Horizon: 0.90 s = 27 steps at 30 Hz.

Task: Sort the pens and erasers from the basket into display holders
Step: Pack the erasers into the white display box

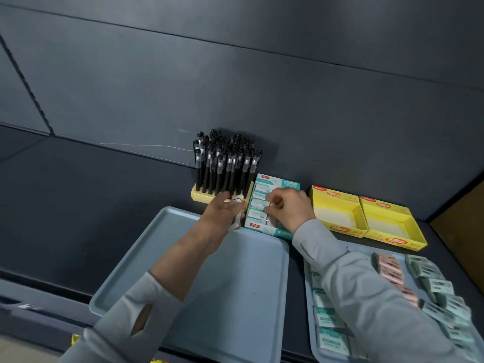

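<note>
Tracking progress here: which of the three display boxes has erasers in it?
The teal box beside the pen holder, under the right hand; both yellow boxes show bare bottoms.

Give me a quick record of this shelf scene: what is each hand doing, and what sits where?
Left: left hand grips a stack of white wrapped erasers.
Right: right hand pinches one eraser in the teal cardboard display box.
Pens: black pens upright in a pale yellow holder, left of that box.
Yellow: two yellow cardboard display boxes, right of it, no erasers seen inside.
Trays: grey-blue plastic tray below the hands; second tray at right holds pink and green erasers.
</note>
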{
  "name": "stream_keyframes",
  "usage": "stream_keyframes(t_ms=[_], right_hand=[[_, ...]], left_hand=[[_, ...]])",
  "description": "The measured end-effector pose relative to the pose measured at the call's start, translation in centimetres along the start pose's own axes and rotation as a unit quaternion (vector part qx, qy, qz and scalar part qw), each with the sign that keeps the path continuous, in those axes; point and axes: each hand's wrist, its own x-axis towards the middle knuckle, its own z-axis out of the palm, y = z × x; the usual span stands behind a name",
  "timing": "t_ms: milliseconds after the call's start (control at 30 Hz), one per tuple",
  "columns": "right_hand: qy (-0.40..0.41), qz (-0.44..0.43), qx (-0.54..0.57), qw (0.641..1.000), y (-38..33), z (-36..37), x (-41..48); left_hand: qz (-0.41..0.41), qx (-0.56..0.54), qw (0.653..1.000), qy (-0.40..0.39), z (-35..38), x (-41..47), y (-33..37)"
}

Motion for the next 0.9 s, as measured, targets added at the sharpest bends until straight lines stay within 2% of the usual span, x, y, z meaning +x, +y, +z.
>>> stream_keyframes(t_ms=[133, 200, 267, 333, 367, 400, 467, 633, 700, 733, 800, 900], right_hand=[[-0.005, -0.007, -0.04, 0.999, 0.0, 0.1, 0.1], [0.005, -0.01, -0.026, 1.0, -0.3, -0.5, 0.1], [-0.008, 0.02, 0.11, 0.994, -1.3, -1.3, -0.2], [-0.092, 0.064, 0.317, 0.942, -2.5, -2.0, -0.8], [-0.131, 0.061, 0.383, 0.913, -2.8, -2.3, -1.1], [-0.152, 0.046, 0.4, 0.902, -2.9, -2.5, -1.4], [-0.154, 0.034, 0.404, 0.901, -2.8, -2.8, -1.5], [-0.03, 0.107, 0.371, 0.922, -0.3, -2.9, -0.4], [-0.058, 0.133, 0.375, 0.915, 0.6, -2.7, -0.6], [-0.085, 0.133, 0.355, 0.922, 0.9, -2.4, -0.8], [-0.108, 0.106, 0.254, 0.955, 1.2, -1.7, -1.1], [-0.071, 0.047, 0.165, 0.983, 0.6, -0.9, -1.3]], left_hand=[[0.039, 0.063, 0.997, -0.024, -0.3, 0.0, -0.2], [0.045, 0.084, 0.995, -0.03, -0.2, 0.3, -0.4], [0.043, 0.078, 0.996, -0.023, -0.1, 0.5, -0.6], [0.046, 0.07, 0.996, -0.019, 0.2, 0.4, -0.5], [0.054, 0.074, 0.996, -0.02, 0.4, 0.5, -0.6], [0.059, 0.078, 0.995, -0.022, 0.5, 0.5, -0.6], [0.062, 0.071, 0.995, -0.022, 0.8, 0.4, -0.5], [0.012, 0.033, 0.999, 0.018, 0.5, 0.5, 0.1], [0.003, 0.011, 1.0, 0.015, 0.1, 0.6, 0.1], [0.003, 0.007, 1.0, 0.014, -0.1, 0.5, 0.1], [0.007, 0.01, 1.0, 0.008, -0.4, 0.4, -0.2], [0.018, 0.002, 1.0, -0.006, -0.7, 0.3, -0.5]])
